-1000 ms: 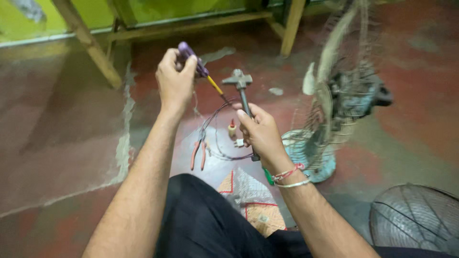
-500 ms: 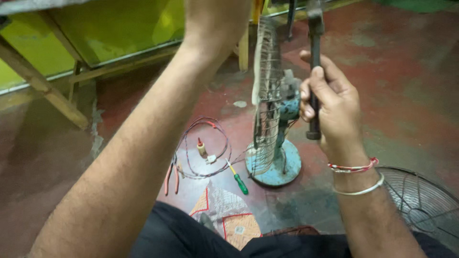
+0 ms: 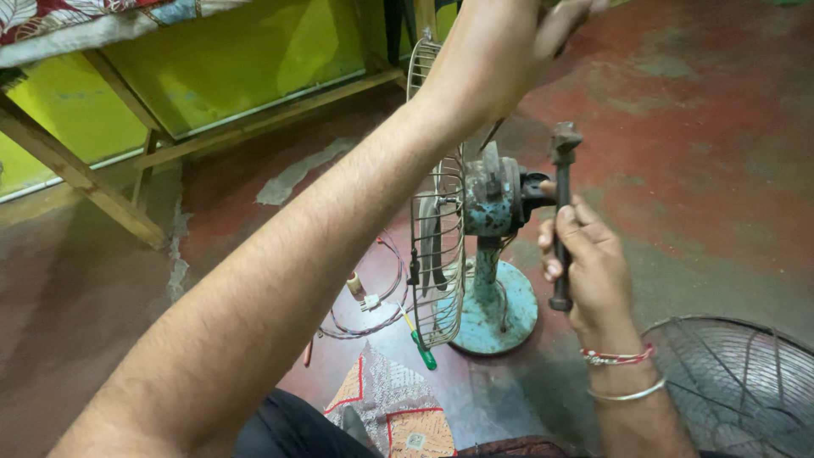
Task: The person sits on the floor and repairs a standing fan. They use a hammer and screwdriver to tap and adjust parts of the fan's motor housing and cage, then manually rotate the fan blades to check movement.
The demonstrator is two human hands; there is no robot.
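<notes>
The left hand (image 3: 500, 59) runs off the top edge, so its fingers (image 3: 564, 17) and whatever they pinch cannot be made out. The left forearm covers part of the fan's rear grille (image 3: 437, 246) and the coil of wires (image 3: 373, 297) on the floor. The loose fan guard (image 3: 746, 390) is cut off at the lower right corner. The screwdriver's (image 3: 421, 346) tip is hidden behind the grille.
</notes>
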